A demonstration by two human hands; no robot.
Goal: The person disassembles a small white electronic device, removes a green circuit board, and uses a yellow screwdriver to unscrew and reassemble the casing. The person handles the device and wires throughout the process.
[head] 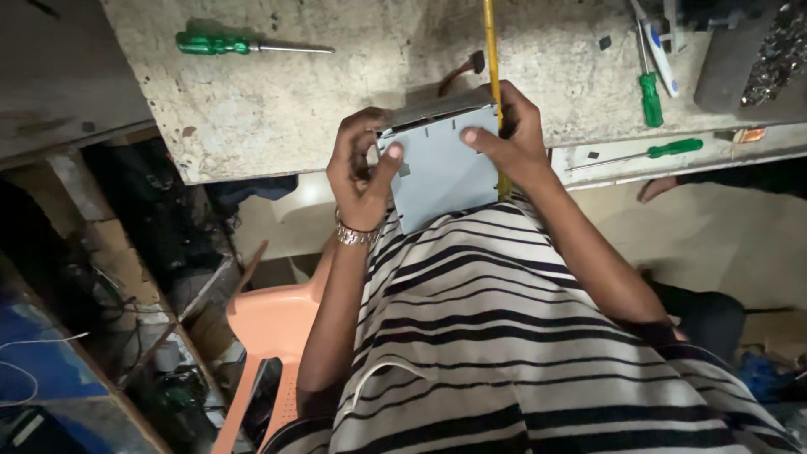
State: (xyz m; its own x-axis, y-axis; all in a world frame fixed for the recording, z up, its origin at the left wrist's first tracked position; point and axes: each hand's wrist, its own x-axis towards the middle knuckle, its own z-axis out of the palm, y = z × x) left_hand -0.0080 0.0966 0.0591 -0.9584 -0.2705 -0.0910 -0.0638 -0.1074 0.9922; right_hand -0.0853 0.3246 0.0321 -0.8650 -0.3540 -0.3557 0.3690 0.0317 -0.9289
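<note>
both hands are up at the bench edge, clamped on a flat grey metal unit [441,168] held against the striped shirt [504,336]. the left hand [360,168] grips its left side, thumb pressed on the face; the right hand [508,139] wraps the right edge, and seems also to pin a yellow shaft [491,50] there, though that part is murky. a green screwdriver [244,44] lies well apart on the worn worktop [336,109].
</note>
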